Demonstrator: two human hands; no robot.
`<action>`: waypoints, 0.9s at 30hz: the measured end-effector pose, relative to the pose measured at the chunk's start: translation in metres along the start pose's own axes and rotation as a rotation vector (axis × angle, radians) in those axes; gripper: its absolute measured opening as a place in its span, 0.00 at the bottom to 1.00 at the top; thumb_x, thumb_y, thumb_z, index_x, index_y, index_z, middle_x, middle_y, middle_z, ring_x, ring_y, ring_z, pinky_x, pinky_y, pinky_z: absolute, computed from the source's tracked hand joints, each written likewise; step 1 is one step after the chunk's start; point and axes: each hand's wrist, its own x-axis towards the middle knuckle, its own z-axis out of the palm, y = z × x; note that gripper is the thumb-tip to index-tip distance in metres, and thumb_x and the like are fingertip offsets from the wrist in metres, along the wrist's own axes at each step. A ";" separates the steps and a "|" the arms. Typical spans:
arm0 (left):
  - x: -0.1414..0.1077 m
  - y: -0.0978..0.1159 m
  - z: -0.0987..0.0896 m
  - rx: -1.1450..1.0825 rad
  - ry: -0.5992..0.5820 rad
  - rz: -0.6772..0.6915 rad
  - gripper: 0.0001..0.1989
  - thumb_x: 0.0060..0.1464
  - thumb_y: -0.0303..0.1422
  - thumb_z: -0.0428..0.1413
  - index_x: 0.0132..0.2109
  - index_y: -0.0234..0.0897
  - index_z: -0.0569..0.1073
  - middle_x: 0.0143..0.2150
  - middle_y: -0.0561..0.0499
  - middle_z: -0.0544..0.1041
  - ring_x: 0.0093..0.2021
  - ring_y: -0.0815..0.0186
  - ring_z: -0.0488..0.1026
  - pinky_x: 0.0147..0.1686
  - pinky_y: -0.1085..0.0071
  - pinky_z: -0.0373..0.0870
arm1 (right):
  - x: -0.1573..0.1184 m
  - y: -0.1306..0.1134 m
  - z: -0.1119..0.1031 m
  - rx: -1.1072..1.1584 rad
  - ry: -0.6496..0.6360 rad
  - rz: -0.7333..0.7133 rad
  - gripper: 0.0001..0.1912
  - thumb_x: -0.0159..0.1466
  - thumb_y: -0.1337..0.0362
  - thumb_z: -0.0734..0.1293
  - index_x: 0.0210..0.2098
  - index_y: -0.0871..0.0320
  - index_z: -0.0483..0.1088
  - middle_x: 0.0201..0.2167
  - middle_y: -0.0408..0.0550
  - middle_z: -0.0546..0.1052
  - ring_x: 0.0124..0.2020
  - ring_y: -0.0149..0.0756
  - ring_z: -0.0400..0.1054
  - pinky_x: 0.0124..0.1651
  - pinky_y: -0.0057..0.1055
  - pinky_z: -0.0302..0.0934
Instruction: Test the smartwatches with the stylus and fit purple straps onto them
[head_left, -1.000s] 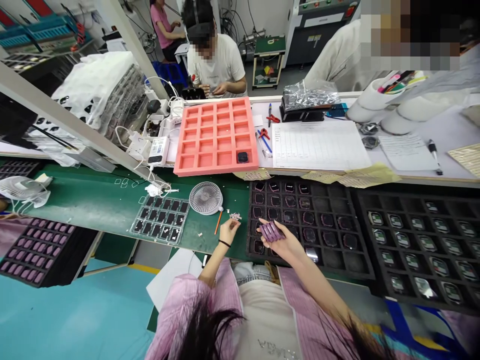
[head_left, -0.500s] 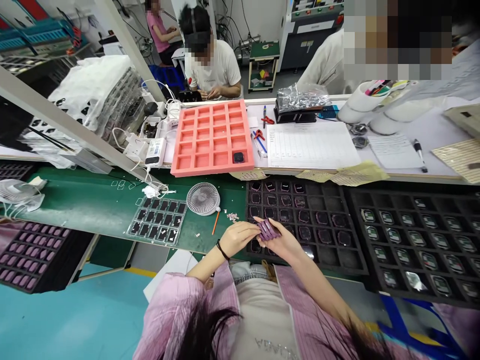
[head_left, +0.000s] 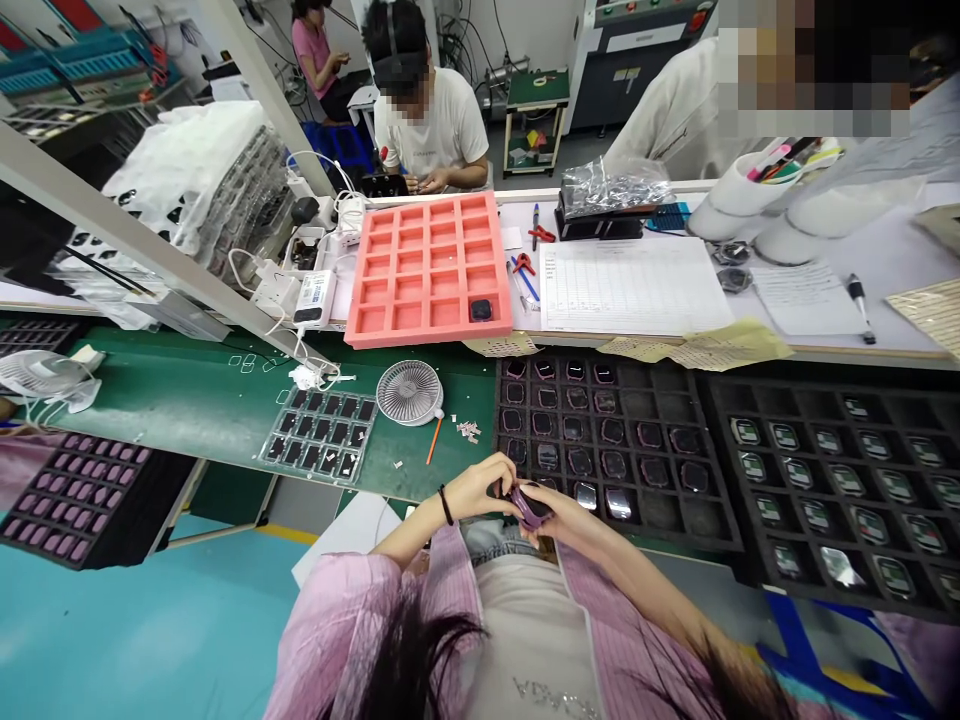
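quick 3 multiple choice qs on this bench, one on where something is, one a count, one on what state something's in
1. Where does the small fan stand?
a) on the green mat
b) on the paper form
c) on the black tray

2. How many dark pieces sit in the pink foam tray?
a) none
b) one
c) four

3. What state is the purple piece in?
a) lying on the mat
b) sitting in the foam tray
c) held up in both hands

1: a, its base rests on the mat.
2: b, a single dark piece sits in a corner compartment.
3: c, the left hand and right hand meet around it.

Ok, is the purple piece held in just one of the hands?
No, the left hand and right hand both hold the purple piece.
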 end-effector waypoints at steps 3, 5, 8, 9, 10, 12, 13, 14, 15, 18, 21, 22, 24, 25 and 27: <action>-0.001 -0.020 0.014 -0.109 -0.023 -0.069 0.22 0.44 0.46 0.63 0.29 0.33 0.65 0.40 0.45 0.70 0.35 0.70 0.67 0.33 0.72 0.69 | 0.000 0.010 -0.004 0.025 0.047 0.002 0.15 0.58 0.55 0.70 0.39 0.59 0.71 0.22 0.44 0.75 0.21 0.35 0.71 0.20 0.28 0.62; 0.002 -0.041 0.018 -0.199 -0.018 -0.141 0.24 0.40 0.47 0.65 0.29 0.33 0.65 0.38 0.47 0.71 0.34 0.70 0.68 0.31 0.73 0.69 | 0.003 0.014 -0.006 0.066 0.052 0.021 0.15 0.58 0.56 0.69 0.39 0.60 0.72 0.24 0.47 0.76 0.21 0.35 0.70 0.20 0.28 0.61; 0.009 -0.081 0.011 -0.154 0.147 -0.365 0.19 0.48 0.44 0.62 0.29 0.32 0.67 0.33 0.50 0.72 0.31 0.70 0.70 0.30 0.74 0.69 | 0.008 0.016 -0.007 0.134 0.079 0.025 0.17 0.59 0.57 0.68 0.45 0.59 0.71 0.28 0.50 0.78 0.21 0.36 0.70 0.20 0.30 0.61; 0.011 -0.094 0.007 -0.047 0.279 -0.483 0.15 0.52 0.41 0.60 0.31 0.32 0.69 0.33 0.50 0.72 0.30 0.70 0.71 0.32 0.73 0.70 | 0.009 0.015 -0.008 0.148 0.103 0.008 0.18 0.59 0.57 0.68 0.47 0.58 0.70 0.29 0.51 0.79 0.21 0.36 0.70 0.20 0.30 0.61; 0.013 -0.106 0.003 0.065 0.396 -0.584 0.11 0.54 0.37 0.59 0.32 0.33 0.70 0.34 0.50 0.73 0.32 0.70 0.72 0.35 0.72 0.71 | 0.010 0.013 -0.010 0.156 0.129 -0.013 0.19 0.59 0.58 0.68 0.48 0.57 0.70 0.29 0.51 0.79 0.22 0.36 0.71 0.21 0.30 0.61; 0.013 -0.127 -0.003 0.194 0.514 -0.702 0.04 0.55 0.30 0.57 0.34 0.33 0.72 0.38 0.48 0.74 0.35 0.69 0.73 0.40 0.69 0.71 | 0.008 0.008 -0.014 0.162 0.164 -0.043 0.19 0.59 0.57 0.67 0.49 0.56 0.70 0.30 0.51 0.79 0.22 0.36 0.70 0.22 0.30 0.61; 0.013 -0.134 -0.005 0.222 0.529 -0.733 0.01 0.54 0.27 0.57 0.35 0.33 0.73 0.39 0.48 0.74 0.36 0.69 0.73 0.42 0.68 0.71 | 0.007 0.006 -0.015 0.161 0.169 -0.051 0.19 0.60 0.57 0.67 0.49 0.56 0.70 0.31 0.51 0.79 0.22 0.36 0.70 0.22 0.30 0.61; 0.013 -0.140 -0.005 0.233 0.530 -0.755 0.02 0.53 0.25 0.57 0.35 0.33 0.73 0.39 0.47 0.74 0.36 0.68 0.73 0.43 0.68 0.70 | 0.006 0.003 -0.017 0.162 0.171 -0.057 0.18 0.60 0.57 0.67 0.49 0.55 0.70 0.31 0.51 0.79 0.22 0.35 0.70 0.23 0.30 0.62; 0.013 -0.144 -0.004 0.247 0.531 -0.778 0.03 0.52 0.24 0.57 0.35 0.34 0.74 0.39 0.47 0.74 0.36 0.68 0.73 0.43 0.68 0.70 | 0.004 0.001 -0.019 0.162 0.171 -0.064 0.18 0.60 0.57 0.67 0.49 0.55 0.70 0.31 0.51 0.79 0.23 0.35 0.70 0.23 0.30 0.62; 0.014 -0.150 0.003 0.275 0.535 -0.831 0.05 0.51 0.22 0.58 0.35 0.34 0.74 0.38 0.48 0.75 0.36 0.68 0.73 0.43 0.69 0.70 | 0.002 -0.002 -0.021 0.174 0.184 -0.085 0.18 0.60 0.57 0.67 0.48 0.55 0.70 0.31 0.50 0.79 0.23 0.35 0.70 0.23 0.31 0.62; 0.017 -0.152 0.008 0.272 0.542 -0.856 0.07 0.50 0.19 0.57 0.33 0.35 0.74 0.34 0.50 0.76 0.36 0.68 0.74 0.42 0.70 0.70 | 0.005 -0.002 -0.021 0.193 0.197 -0.112 0.18 0.59 0.57 0.68 0.48 0.56 0.69 0.30 0.50 0.79 0.22 0.35 0.70 0.23 0.31 0.62; 0.018 -0.152 0.009 0.264 0.546 -0.857 0.08 0.50 0.18 0.57 0.33 0.35 0.74 0.32 0.51 0.76 0.35 0.68 0.74 0.42 0.71 0.70 | 0.006 -0.003 -0.020 0.199 0.198 -0.121 0.18 0.59 0.57 0.68 0.48 0.56 0.69 0.30 0.50 0.79 0.22 0.35 0.70 0.23 0.31 0.62; 0.019 -0.151 0.008 0.241 0.561 -0.844 0.08 0.50 0.17 0.56 0.32 0.35 0.74 0.29 0.52 0.76 0.33 0.69 0.74 0.41 0.71 0.71 | 0.009 -0.004 -0.018 0.210 0.203 -0.136 0.18 0.59 0.58 0.67 0.48 0.56 0.69 0.30 0.49 0.79 0.22 0.35 0.70 0.23 0.31 0.61; 0.019 -0.149 0.007 0.227 0.572 -0.830 0.08 0.50 0.17 0.56 0.31 0.34 0.74 0.29 0.53 0.76 0.32 0.70 0.74 0.40 0.71 0.71 | 0.010 -0.006 -0.017 0.217 0.209 -0.143 0.17 0.60 0.58 0.67 0.48 0.56 0.69 0.30 0.49 0.79 0.22 0.35 0.70 0.23 0.31 0.61; 0.018 -0.141 0.005 0.194 0.598 -0.785 0.07 0.51 0.18 0.55 0.31 0.33 0.74 0.29 0.51 0.77 0.32 0.69 0.74 0.40 0.70 0.72 | 0.012 -0.010 -0.015 0.237 0.227 -0.159 0.16 0.60 0.59 0.66 0.47 0.56 0.69 0.30 0.49 0.79 0.22 0.35 0.70 0.23 0.31 0.60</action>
